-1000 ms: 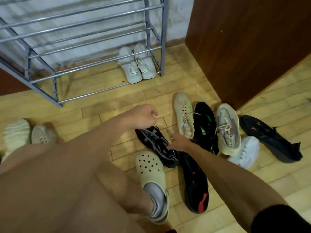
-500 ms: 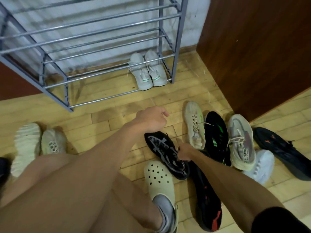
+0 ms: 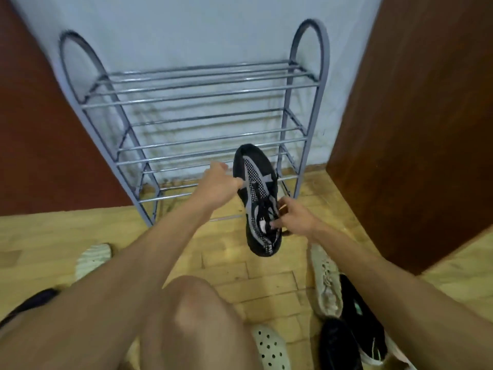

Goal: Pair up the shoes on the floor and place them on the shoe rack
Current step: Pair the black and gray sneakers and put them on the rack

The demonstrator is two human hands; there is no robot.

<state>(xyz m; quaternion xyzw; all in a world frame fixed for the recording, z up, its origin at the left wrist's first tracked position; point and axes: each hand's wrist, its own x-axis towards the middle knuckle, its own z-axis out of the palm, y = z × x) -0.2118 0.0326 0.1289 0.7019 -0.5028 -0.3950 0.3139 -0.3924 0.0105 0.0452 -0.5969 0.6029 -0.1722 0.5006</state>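
Note:
A black sneaker with grey mesh panels (image 3: 256, 193) hangs in the air, toe pointing up and away, in front of the lower bars of the grey metal shoe rack (image 3: 197, 102). My right hand (image 3: 294, 220) grips it at the collar, near the heel. My left hand (image 3: 218, 182) holds its left side by the midfoot. The rack's upper shelves show bare bars. On the floor at the right lie a cream sneaker (image 3: 326, 281) and a black sneaker with green marks (image 3: 360, 316).
A brown wooden panel (image 3: 416, 129) stands close on the right of the rack, and a dark red surface on its left. A pale shoe sole (image 3: 92, 260) and a dark shoe (image 3: 29, 303) lie at the left. My knee and a cream clog (image 3: 269, 348) fill the bottom.
My right hand has lifted the black and grey sneaker off the floor up in front of the rack. My left hand has taken hold of its side. The view has tilted upward.

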